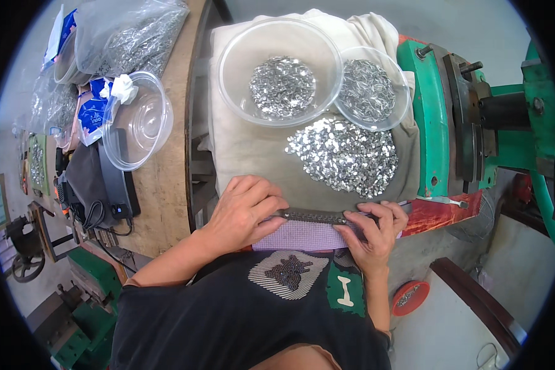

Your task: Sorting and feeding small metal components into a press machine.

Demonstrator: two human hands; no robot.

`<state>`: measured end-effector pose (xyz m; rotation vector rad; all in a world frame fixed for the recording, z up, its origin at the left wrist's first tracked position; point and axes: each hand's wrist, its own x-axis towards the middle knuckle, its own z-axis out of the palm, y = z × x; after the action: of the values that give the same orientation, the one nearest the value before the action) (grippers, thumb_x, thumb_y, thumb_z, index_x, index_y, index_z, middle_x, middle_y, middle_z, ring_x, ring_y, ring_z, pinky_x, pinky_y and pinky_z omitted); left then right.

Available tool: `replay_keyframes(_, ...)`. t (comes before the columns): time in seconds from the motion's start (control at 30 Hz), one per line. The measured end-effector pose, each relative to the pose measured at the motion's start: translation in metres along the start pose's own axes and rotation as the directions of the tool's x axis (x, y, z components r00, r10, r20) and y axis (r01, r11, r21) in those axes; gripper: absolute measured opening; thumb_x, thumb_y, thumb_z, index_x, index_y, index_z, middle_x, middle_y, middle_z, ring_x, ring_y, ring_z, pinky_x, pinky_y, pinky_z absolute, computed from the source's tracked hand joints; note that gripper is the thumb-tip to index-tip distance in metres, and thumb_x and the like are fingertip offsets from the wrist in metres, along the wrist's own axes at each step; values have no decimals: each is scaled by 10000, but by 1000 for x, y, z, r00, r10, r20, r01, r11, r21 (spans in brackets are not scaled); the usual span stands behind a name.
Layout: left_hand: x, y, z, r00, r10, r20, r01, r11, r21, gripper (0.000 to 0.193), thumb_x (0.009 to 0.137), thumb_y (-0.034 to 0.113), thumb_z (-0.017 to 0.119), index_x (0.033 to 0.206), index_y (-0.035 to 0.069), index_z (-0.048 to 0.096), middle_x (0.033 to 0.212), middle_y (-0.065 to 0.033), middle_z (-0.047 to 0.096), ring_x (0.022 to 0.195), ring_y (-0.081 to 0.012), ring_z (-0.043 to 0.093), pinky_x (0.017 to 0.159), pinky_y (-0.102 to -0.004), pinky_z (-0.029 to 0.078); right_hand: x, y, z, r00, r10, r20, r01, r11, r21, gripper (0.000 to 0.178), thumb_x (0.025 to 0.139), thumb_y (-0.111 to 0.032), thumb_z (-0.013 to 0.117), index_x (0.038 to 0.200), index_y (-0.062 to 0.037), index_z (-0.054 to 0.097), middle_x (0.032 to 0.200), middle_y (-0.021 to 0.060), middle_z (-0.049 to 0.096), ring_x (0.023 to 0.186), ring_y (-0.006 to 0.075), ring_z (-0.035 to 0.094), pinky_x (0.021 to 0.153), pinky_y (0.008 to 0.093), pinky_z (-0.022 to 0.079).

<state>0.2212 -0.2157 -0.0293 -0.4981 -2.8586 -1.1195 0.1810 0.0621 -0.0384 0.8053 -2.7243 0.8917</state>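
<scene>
A narrow dark strip with a row of small shiny pieces along it (314, 217) lies across the near edge of the cloth-covered surface. My left hand (245, 213) pinches its left end between thumb and fingers. At the right end, my right hand (375, 231) grips it with the thumb below and fingers above. Just beyond the strip spreads a loose pile of small silvery metal pieces (351, 157). Behind the pile stand a large clear plastic bowl (234, 80) and a smaller clear bowl (402, 102), both holding metal pieces. A purple checked cloth (296, 235) shows beneath the strip.
On the right stands a green machine press (430, 123), with a small white-handled brush (444, 200) near its base. A wooden table (166, 203) at left carries a clear tub (160, 139) and a bag of metal pieces (142, 46). A red bowl (420, 302) sits low at right.
</scene>
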Motion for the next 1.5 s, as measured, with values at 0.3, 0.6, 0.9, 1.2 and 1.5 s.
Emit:
replay_keyframes(0.3,-1,2,-1,1000,-6,3,6,1000,16,305,701,164,810,970,93,685,1026,-34,624,1012,-253,579,881,-393,427,-3,1,2,1000,18,-11,-18,1000,10,300,654,-260,891,918,-176,777,1010,-15,652,1103,292,480,947,417,379)
replay_keyframes(0.6,2,0,-2,1000,24,9,-25,999,41,308,694,165,822,962,85,693,1025,-41,624,1000,-258,576,870,-393,433,1,1,2,1000,-9,-24,8,1000,-14,325,628,-238,891,913,-137,772,1005,7,656,1094,288,490,942,412,388)
replay_keyframes(0.9,1,2,-4,998,59,14,-60,996,66,290,706,151,814,952,76,680,1014,-46,622,984,-262,580,864,-390,440,1,-4,0,1000,15,7,-15,1000,-4,331,637,-222,884,938,-128,782,1001,-2,658,1115,298,485,966,407,384)
replay_keyframes(1.2,1,2,-6,999,52,4,-52,997,57,293,717,157,806,960,80,663,1000,-46,611,986,-251,590,852,-385,446,12,-5,-10,979,141,146,-159,980,122,238,696,-184,841,919,-120,785,1014,4,654,1092,288,494,953,428,376)
replay_keyframes(1.5,3,-1,-8,998,63,8,-63,998,21,291,711,169,810,949,80,670,996,-47,607,974,-260,582,848,-389,441,22,-14,-14,971,151,184,-162,986,46,204,725,-217,833,900,-143,759,1010,-10,631,1080,288,495,948,445,343)
